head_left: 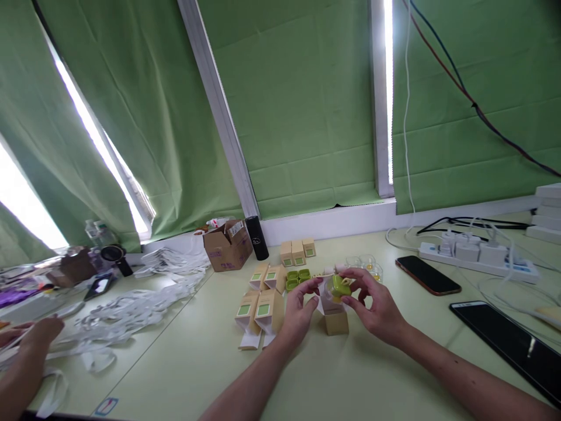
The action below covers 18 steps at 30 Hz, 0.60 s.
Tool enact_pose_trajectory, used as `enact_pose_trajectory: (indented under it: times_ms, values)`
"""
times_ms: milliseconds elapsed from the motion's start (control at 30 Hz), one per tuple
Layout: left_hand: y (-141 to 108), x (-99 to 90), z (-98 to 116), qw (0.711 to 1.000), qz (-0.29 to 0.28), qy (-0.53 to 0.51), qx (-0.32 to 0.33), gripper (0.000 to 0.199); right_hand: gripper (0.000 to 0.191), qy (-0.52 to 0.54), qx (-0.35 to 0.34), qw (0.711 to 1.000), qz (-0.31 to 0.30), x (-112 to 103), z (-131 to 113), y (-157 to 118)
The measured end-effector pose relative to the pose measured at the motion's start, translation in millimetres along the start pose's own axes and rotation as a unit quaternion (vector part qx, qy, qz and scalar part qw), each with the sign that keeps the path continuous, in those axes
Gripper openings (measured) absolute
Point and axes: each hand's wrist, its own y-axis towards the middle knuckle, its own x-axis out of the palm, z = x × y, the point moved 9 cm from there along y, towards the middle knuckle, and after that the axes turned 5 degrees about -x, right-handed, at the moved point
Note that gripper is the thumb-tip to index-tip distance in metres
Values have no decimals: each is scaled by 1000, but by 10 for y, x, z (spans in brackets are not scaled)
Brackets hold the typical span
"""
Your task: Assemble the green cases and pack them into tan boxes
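Note:
My right hand (372, 299) holds a small clear jar with a green cap (338, 286) between thumb and fingers, tilted over an open kraft box (336, 323) with white inner flaps. A pale cord (323, 275) runs from the jar's top to the fingers of my left hand (302, 307), which are closed on it, beside the box's flap. Left of that hand stand several open kraft boxes (268, 310) with green labels. Behind it sit several green caps (297, 279). Several clear round containers (363, 263) with yellow inside are behind my right hand.
More kraft boxes (298, 251) stand near the wall, by a black cylinder (256, 238) and a carton (228, 247). Right are a phone (427, 275), a tablet (508, 345) and a power strip (477, 260). At left, another person's hand (46, 333) is near white straps (131, 313).

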Motion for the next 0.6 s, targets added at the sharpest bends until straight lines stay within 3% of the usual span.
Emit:
enact_pose_trajectory:
  times_ms: [400,600]
  values:
    - [16,3,-45,1000,3,-5,-24,61,22,-32,47,996,-69,152,62,-36]
    - [18,9,-46,1000,5,5,-20,63,19,-52,31,993,-98,199,-4,-46]
